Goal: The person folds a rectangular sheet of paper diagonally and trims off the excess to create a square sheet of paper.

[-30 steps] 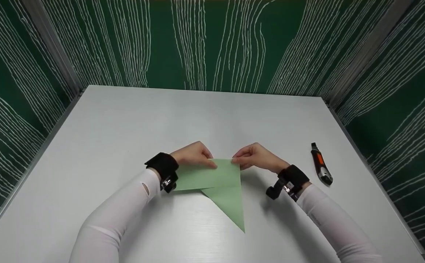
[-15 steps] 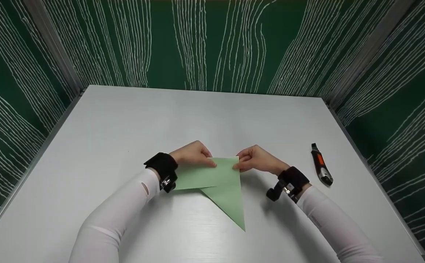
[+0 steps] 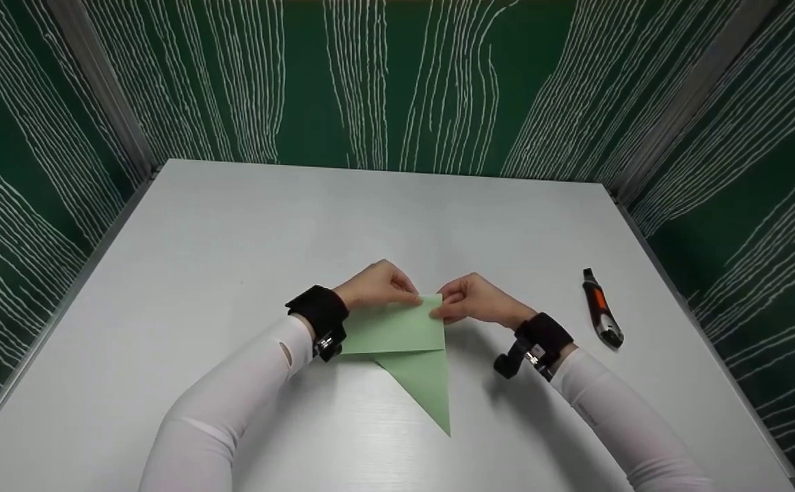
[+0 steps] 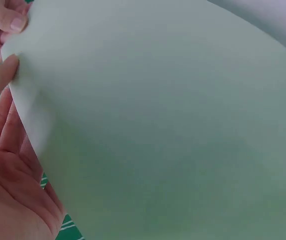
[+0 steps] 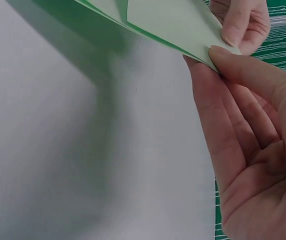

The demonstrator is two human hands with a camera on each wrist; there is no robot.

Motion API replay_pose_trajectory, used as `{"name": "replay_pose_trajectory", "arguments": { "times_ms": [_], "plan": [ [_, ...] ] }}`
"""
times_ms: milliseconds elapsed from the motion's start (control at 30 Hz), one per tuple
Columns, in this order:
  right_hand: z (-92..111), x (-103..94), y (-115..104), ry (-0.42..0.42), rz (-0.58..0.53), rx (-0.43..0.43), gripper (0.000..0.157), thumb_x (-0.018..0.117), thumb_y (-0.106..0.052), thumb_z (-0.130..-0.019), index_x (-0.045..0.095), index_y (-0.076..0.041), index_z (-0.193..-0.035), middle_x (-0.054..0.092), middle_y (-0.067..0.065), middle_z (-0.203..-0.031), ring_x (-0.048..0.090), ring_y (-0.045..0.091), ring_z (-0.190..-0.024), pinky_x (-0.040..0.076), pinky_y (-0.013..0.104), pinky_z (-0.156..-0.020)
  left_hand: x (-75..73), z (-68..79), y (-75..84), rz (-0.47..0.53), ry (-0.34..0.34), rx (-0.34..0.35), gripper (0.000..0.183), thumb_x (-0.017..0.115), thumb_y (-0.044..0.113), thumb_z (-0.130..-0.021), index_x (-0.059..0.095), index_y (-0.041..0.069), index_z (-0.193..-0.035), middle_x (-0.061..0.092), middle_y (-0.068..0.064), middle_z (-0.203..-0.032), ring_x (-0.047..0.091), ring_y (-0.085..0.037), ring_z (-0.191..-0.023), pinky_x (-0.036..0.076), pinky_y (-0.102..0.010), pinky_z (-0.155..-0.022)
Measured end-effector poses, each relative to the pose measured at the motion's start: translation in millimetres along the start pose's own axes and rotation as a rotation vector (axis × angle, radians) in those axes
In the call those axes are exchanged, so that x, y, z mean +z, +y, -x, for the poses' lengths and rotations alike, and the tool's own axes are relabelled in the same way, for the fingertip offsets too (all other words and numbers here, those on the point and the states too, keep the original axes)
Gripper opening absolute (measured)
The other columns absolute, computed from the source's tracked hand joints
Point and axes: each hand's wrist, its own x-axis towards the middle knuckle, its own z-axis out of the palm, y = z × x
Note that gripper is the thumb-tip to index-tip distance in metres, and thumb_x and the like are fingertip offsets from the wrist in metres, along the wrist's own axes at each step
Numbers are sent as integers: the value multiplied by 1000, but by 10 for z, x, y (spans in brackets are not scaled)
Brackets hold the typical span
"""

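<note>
A folded sheet of light green paper (image 3: 397, 333) is held up off the table between both hands, with a triangular flap pointing down toward the near side. My left hand (image 3: 380, 283) pinches its far edge, thumb on the near face and fingers behind. Close by, my right hand (image 3: 480, 301) pinches the far right corner between thumb and fingers. In the left wrist view the paper (image 4: 158, 120) fills most of the picture. The right wrist view shows the folded layers at the paper's edge (image 5: 178, 30), caught by thumb and forefinger.
On the white table (image 3: 233, 225), to the right of the right hand, lies a utility knife (image 3: 601, 307) with a dark body and orange panel. Green walls with white wavy lines (image 3: 424, 89) stand behind and at both sides.
My left hand has slid right along the paper's far edge, nearer to the right hand. The paper has shifted slightly left at its right side. The knife lies still.
</note>
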Motion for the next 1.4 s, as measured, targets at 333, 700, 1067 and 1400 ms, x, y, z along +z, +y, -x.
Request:
{"name": "replay_pose_trajectory", "arguments": {
  "times_ms": [333,700,1067,1400],
  "plan": [
    [-11,19,-8,42,24,-36,30,68,-24,-100,74,1,-116,80,-2,-96,78,10,-83,63,47,-88,10,8,52,-34,22,28,23,78,25,-92,83,4,-101,81,-14,-100,55,-1,-70,42,-14,-66],
    [5,32,-55,33,66,-64,29,63,-17,-102,74,4,-119,79,15,-111,77,7,-84,64,41,-86,-1,14,65,-63,-7,2,24,79,27,-90,83,5,-99,81,-10,-98,54,-3,-70,41,-15,-65],
    [1,12,-47,15,57,-72,30,65,-20,-102,74,3,-120,80,11,-109,77,7,-86,63,45,-89,4,17,30,-18,14,12,22,79,26,-90,83,5,-98,81,-10,-97,55,-1,-71,42,-15,-66],
    [-3,68,-6,-11,43,2,14,78,-17,-92,71,-6,-86,77,-11,-78,76,5,-81,64,37,-84,-9,31,-1,16,12,6,22,78,25,-92,82,5,-100,81,-8,-96,55,-2,-71,43,-15,-67]
  ]
}}
